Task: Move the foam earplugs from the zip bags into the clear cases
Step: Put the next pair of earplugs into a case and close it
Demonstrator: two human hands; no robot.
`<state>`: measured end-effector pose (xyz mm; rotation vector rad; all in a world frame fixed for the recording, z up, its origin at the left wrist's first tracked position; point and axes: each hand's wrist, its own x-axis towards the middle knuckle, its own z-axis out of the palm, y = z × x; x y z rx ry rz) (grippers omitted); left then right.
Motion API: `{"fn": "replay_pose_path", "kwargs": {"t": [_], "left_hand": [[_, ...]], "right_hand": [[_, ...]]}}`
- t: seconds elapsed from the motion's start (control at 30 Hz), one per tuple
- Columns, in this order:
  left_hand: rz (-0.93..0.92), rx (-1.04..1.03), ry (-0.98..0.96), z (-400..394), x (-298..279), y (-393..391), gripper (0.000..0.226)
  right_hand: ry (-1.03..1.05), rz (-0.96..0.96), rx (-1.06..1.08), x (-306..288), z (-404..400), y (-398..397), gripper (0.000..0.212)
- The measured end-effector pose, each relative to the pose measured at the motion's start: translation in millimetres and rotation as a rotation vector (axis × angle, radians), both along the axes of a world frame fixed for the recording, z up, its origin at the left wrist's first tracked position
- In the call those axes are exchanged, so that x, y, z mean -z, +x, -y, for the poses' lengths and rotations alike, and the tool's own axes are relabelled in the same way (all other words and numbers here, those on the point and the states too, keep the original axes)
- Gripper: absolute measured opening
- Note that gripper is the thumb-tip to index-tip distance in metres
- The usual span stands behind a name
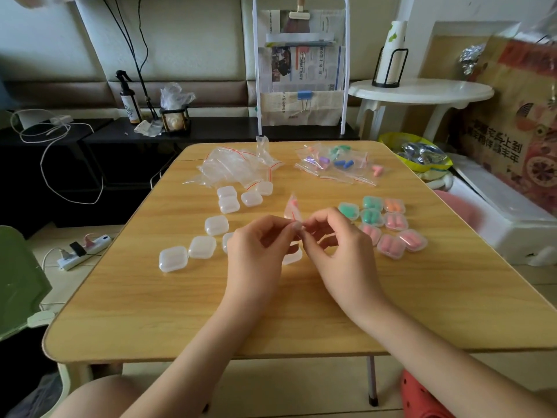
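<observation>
Head view: both hands, left (259, 242) and right (334, 236), pinch a crinkly clear zip bag (293, 210) above the wood-grain table (211, 312).

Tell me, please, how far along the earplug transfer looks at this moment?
Roughly halfway. Done: eight filled cases sit at the right, and emptied zip bags are piled at the far left. In hand: both hands, left and right, pinch one small zip bag with pink earplugs inside. Left: several full bags at the far right and empty clear cases on the left.
</observation>
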<state>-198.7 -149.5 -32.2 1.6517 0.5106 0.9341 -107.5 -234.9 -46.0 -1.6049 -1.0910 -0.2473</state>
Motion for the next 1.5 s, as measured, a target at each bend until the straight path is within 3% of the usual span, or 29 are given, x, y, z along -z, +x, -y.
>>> {"fn": "replay_pose_path", "kwargs": {"t": [0.33,0.53,0.67,0.87,1.1,1.2,1.37,1.5], "left_hand": [[-0.028,-0.043,0.03,2.5,0.1,1.1,0.012],[-0.047,-0.069,0.004,4.0,-1.3,0.3,0.017],[-0.071,-0.055,0.053,5.6,-1.8,0.6,0.018],[-0.08,-0.023,0.234,4.4,1.5,1.9,0.01],[-0.08,-0.053,0.282,0.4,5.5,4.6,0.015],[-0.096,-0.032,0.373,2.8,8.8,4.8,0.021],[-0.132,-0.065,0.518,3.9,9.9,1.9,0.023],[-0.163,-0.044,0.531,3.7,10.2,3.0,0.025]], "right_hand": [[0.018,0.177,0.098,4.3,-0.4,0.7,0.024],[-0.009,0.257,0.147,5.5,0.8,-0.4,0.01],[-0.032,0.225,0.15,3.9,1.9,-1.5,0.002],[-0.084,0.179,0.196,4.0,2.7,-1.1,0.007],[0.004,-0.115,-0.107,-4.2,1.8,1.7,0.008],[-0.028,-0.031,-0.129,-1.8,2.0,-1.6,0.01],[-0.256,0.181,-0.048,3.5,0.9,-8.1,0.02],[-0.245,0.156,0.017,2.9,1.5,-6.8,0.018]]}}
